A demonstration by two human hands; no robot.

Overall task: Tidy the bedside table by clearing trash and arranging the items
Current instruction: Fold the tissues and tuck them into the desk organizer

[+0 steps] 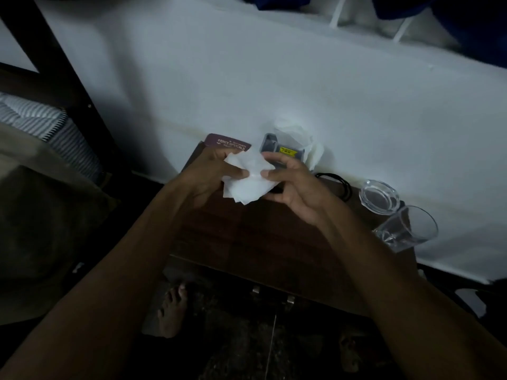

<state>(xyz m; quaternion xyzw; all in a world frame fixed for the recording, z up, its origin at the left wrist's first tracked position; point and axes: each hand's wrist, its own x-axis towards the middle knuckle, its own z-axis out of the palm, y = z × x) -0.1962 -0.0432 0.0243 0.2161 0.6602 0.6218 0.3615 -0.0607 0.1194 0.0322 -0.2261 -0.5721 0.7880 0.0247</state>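
Tissue (248, 179) pinched in both grips, left hand (208, 179) and right hand (295, 189), above table (247, 237). Still to clear: crumpled tissue (299, 141) by wall. Still to arrange: maroon case (227, 144), grey box (282, 152), black cable (337, 185), ashtray (380, 197), glass (408, 231).

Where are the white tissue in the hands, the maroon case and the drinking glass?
white tissue (248, 182): head view, middle of the sheet between both hands.
maroon case (227, 142): head view, on its printed lid.
drinking glass (411, 229): head view, on its clear side wall.
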